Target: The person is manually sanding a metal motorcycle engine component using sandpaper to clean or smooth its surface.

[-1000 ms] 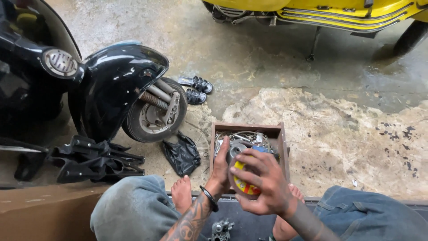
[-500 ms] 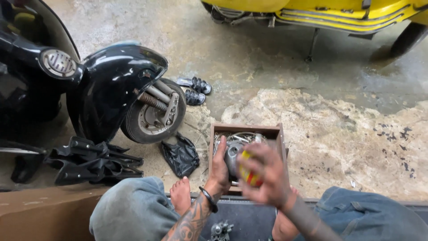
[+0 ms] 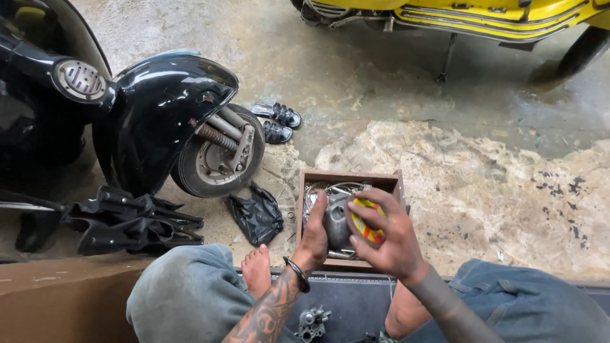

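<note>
Wooden box [image 3: 348,179] of metal parts [image 3: 324,190] under both hands.

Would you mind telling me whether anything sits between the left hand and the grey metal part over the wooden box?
Nothing visible does: the left hand already rests on the rounded grey metal part above the brown wooden box, while the right hand presses a round yellow and red pad against it.

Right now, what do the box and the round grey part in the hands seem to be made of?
The box looks like bare brown wood: flat plank walls, matte. The round grey part, under the left hand, seems cast metal, dull with a soft sheen. The right hand holds a yellow-red pad, perhaps abrasive; unclear.
</note>
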